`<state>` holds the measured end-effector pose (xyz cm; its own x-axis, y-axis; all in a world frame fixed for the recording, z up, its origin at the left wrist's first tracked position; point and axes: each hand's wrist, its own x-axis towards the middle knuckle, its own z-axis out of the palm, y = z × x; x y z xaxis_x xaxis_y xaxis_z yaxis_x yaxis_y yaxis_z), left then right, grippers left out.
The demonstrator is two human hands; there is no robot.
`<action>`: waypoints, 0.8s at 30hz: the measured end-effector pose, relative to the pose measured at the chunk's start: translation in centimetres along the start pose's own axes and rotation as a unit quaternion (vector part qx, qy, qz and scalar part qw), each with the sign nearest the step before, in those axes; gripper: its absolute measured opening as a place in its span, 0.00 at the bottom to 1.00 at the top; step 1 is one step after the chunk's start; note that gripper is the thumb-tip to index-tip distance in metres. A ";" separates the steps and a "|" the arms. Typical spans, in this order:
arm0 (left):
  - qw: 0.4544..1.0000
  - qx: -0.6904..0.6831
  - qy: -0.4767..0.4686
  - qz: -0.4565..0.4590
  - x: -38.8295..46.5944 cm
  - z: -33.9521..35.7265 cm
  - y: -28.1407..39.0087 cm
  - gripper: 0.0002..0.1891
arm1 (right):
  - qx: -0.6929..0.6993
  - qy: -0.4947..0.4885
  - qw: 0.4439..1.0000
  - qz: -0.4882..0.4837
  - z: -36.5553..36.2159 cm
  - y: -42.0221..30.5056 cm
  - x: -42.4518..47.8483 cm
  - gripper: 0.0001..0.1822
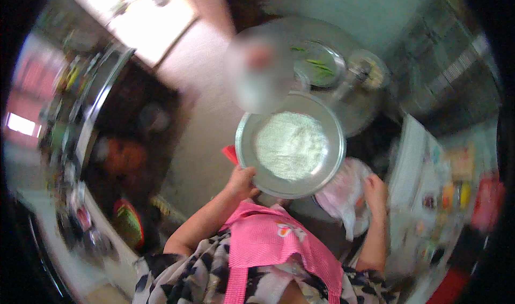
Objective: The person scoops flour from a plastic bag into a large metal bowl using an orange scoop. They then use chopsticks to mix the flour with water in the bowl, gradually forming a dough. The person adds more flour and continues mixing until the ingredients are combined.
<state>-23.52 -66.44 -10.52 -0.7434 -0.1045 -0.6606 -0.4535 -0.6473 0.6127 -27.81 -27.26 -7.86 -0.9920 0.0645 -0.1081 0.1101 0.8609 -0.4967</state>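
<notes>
My left hand [240, 182] grips the rim of a wide metal bowl [268, 185] from its near left side. A broad heap of white powder [289, 145], which looks like flour, covers the bowl's bottom. Just left of the rim a small bit of something red [230, 154] sticks out. On the other side, my right hand [375, 191] holds a thin, whitish-pink plastic bag [344, 189] that hangs down beside the bowl. What the bag contains is unclear. I wear a pink apron [269, 239] over a patterned top.
Ahead, a round table [354, 115] bears a metal plate [336, 62] with green chillies [320, 65] and another dish [372, 72]. A person [259, 70], blurred, is beyond the bowl. Cluttered counters [108, 90] line the left; a shelf [408, 155] stands right. A red-rimmed basket [128, 223] is low left.
</notes>
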 end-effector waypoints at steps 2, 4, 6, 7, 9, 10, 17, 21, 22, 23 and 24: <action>0.996 -0.044 0.070 0.016 -1.5 -0.4 -2.1 0.15 | 0.092 -0.050 0.994 -0.038 -0.5 -1.3 2.9 0.09; 0.986 -0.087 0.136 0.047 -3.0 0.6 -2.6 0.15 | 0.192 -0.131 0.970 -0.073 -1.2 -4.3 6.4 0.10; 0.971 -0.140 0.171 0.088 -4.2 2.1 -3.0 0.17 | 0.267 -0.217 0.933 -0.104 -1.6 -6.6 10.2 0.11; 0.961 -0.178 0.180 0.117 -3.8 2.0 -4.2 0.16 | 0.285 -0.258 0.916 -0.112 -1.9 -8.2 11.9 0.12; 0.932 -0.241 0.208 0.174 -3.3 3.3 -6.5 0.16 | 0.294 -0.353 0.879 -0.125 -2.4 -11.1 16.2 0.15; 0.913 -0.269 0.243 0.187 -4.1 5.1 -6.4 0.16 | 0.296 -0.398 0.857 -0.140 -2.6 -12.2 17.9 0.16; 0.798 -0.392 0.369 0.270 -1.9 12.1 -6.8 0.17 | 0.238 -0.425 0.772 -0.409 -0.7 -18.8 28.6 0.17; 0.681 -0.451 0.468 0.337 1.6 14.5 -10.7 0.18 | 0.121 -0.371 0.655 -0.647 4.6 -21.9 34.3 0.05; 0.659 -0.457 0.475 0.363 2.4 13.9 -9.8 0.18 | 0.109 -0.310 0.626 -0.707 5.6 -24.1 34.9 0.10; 0.634 -0.462 0.482 0.389 2.8 13.3 -8.9 0.18 | 0.098 -0.247 0.590 -0.762 6.3 -26.6 35.1 0.16; 0.623 -0.470 0.494 0.382 3.0 13.9 -9.3 0.19 | 0.068 -0.265 0.657 -0.702 6.2 -27.5 33.3 0.33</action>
<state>-28.35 -50.18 -12.15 0.3112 -0.7671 -0.5610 0.6822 -0.2307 0.6938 -63.45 -51.91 -3.10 0.0353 -0.9615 0.2726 -0.8516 -0.1717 -0.4953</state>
